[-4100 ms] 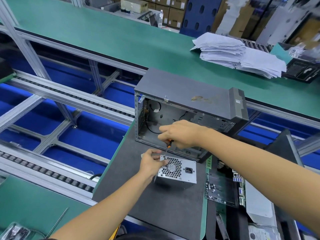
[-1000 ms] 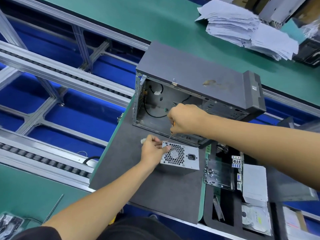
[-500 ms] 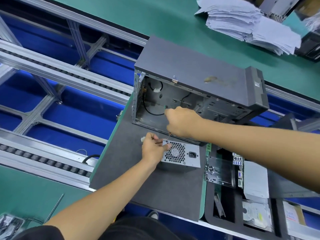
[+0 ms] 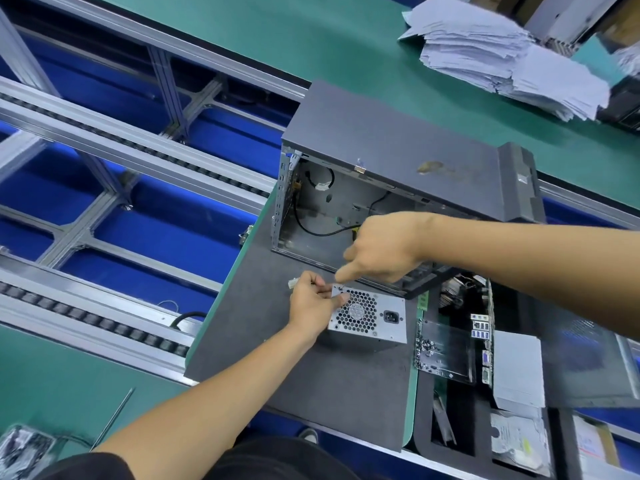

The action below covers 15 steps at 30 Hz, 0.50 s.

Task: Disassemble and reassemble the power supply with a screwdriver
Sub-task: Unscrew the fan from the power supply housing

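PSU (image 4: pixel 372 318) sits on the grey mat (image 4: pixel 311 372) right under both hands, fan grille up. Left hand (image 4: pixel 313 301) pinches its near-left corner, thumb on the grille. Right hand (image 4: pixel 382 249) is curled just above that corner, index pointing down at it; can't tell if it's holding anything. Open case (image 4: pixel 398 157) stands just behind the right hand

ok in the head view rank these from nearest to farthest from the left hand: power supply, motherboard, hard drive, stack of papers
1. power supply: touched by the left hand, at its right.
2. motherboard: right of the supply.
3. hard drive: lower right, in the foam tray.
4. stack of papers: far top right, on the green belt.
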### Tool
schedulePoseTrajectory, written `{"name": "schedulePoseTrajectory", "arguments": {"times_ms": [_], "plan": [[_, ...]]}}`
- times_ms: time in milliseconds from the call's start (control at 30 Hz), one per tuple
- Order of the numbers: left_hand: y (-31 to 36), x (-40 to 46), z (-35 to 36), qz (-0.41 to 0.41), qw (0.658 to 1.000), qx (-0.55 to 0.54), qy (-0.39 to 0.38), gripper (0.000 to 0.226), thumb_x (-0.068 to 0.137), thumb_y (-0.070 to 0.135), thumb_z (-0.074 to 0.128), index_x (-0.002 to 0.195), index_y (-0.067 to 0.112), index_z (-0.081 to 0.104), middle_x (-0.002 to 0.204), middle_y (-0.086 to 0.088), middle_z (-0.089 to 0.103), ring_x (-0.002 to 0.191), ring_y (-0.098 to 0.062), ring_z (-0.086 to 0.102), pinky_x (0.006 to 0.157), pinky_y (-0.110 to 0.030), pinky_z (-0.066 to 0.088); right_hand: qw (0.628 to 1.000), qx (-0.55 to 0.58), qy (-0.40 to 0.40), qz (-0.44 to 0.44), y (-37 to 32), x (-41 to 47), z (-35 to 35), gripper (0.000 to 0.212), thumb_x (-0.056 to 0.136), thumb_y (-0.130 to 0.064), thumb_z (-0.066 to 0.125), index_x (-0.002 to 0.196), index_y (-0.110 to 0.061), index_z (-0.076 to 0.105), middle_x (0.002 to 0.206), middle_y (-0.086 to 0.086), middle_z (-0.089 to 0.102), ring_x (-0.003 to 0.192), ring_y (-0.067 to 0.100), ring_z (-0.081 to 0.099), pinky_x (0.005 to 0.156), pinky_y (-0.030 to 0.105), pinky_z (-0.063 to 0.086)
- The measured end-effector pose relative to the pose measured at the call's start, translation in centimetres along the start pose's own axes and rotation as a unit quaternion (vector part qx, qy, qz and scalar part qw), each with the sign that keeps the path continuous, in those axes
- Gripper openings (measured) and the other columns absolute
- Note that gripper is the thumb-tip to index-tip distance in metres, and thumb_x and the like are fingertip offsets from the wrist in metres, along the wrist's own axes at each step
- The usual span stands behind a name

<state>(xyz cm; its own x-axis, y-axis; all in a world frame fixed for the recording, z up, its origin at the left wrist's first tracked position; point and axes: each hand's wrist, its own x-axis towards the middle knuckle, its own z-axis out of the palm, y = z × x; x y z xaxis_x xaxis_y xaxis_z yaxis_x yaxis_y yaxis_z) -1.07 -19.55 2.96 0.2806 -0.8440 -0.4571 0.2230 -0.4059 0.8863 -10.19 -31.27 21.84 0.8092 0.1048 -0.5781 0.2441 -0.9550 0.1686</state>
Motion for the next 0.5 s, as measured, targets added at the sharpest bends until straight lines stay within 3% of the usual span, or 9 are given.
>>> {"name": "schedulePoseTrajectory", "arguments": {"times_ms": [67,167,233,267,333,400,500], "plan": [[-0.1,0.0,0.1,-0.003,1.0,0.001,0.009,0.05,0.073,0.003,0.088,0.086,0.016,0.042,0.086,-0.004,0.061,0.074,-0.013,0.057,0.061,-0.018,0.053,0.978,0.12,0.026,0.17,-1.1,0.7,0.3,0.021,0.082,-0.014,0.049,0.096,-0.025,0.038,0.064,-0.003,0.045,0.056,0.027,0.043,0.051,0.031,0.028],[-0.1,0.0,0.1,-0.002,1.0,0.016,0.01,0.051,0.073,0.007,0.089,0.085,0.018,0.042,0.088,-0.003,0.062,0.076,-0.013,0.058,0.066,-0.023,0.052,0.84,0.334,0.047,0.425,-2.4,2.7,0.0,0.015,0.075,-0.01,0.05,0.079,-0.017,0.036,0.066,0.0,0.045,0.068,0.029,0.051,0.056,0.031,0.033],[-0.1,0.1,0.1,0.004,1.0,0.017,0.007,0.047,0.073,0.008,0.09,0.087,0.017,0.046,0.093,-0.006,0.066,0.079,-0.015,0.061,0.07,-0.024,0.052,0.758,0.418,0.048,0.499,-2.7,3.5,-0.5,0.008,0.077,-0.01,0.048,0.075,-0.014,0.041,0.072,0.003,0.05,0.068,0.029,0.053,0.056,0.031,0.034],[0.0,0.1,0.1,0.009,1.0,0.021,0.006,0.045,0.073,0.009,0.09,0.09,0.018,0.049,0.096,-0.007,0.068,0.08,-0.015,0.062,0.071,-0.024,0.052,0.741,0.441,0.046,0.505,-2.6,3.5,-0.7,0.007,0.078,-0.01,0.047,0.075,-0.015,0.043,0.072,0.005,0.051,0.065,0.026,0.051,0.056,0.031,0.035],[0.1,-0.1,-0.1,0.026,0.999,0.032,-0.007,0.041,0.076,0.014,0.089,0.099,0.023,0.056,0.101,-0.003,0.069,0.084,-0.013,0.064,0.071,-0.022,0.054,0.749,0.451,0.038,0.484,-2.2,2.8,-0.7,0.01,0.077,-0.008,0.046,0.074,-0.017,0.041,0.069,0.004,0.05,0.059,0.021,0.046,0.053,0.03,0.033],[0.0,-0.3,-0.1,0.059,0.997,0.051,-0.025,0.038,0.08,0.017,0.086,0.107,0.03,0.062,0.1,0.003,0.071,0.087,-0.011,0.066,0.075,-0.025,0.057,0.79,0.412,0.032,0.452,-2.1,1.9,-0.5,0.016,0.078,-0.009,0.049,0.075,-0.02,0.037,0.067,0.001,0.048,0.058,0.019,0.045,0.051,0.028,0.033],[0.0,-0.6,0.1,0.112,0.989,0.096,-0.007,0.017,0.087,0.023,0.079,0.087,0.036,0.069,0.08,0.01,0.071,0.072,-0.003,0.065,0.068,-0.02,0.054,0.872,0.268,0.028,0.409,-2.1,1.2,0.1,0.024,0.084,-0.02,0.054,0.098,-0.017,0.035,0.066,0.002,0.049,0.056,0.019,0.047,0.048,0.029,0.033]]}}
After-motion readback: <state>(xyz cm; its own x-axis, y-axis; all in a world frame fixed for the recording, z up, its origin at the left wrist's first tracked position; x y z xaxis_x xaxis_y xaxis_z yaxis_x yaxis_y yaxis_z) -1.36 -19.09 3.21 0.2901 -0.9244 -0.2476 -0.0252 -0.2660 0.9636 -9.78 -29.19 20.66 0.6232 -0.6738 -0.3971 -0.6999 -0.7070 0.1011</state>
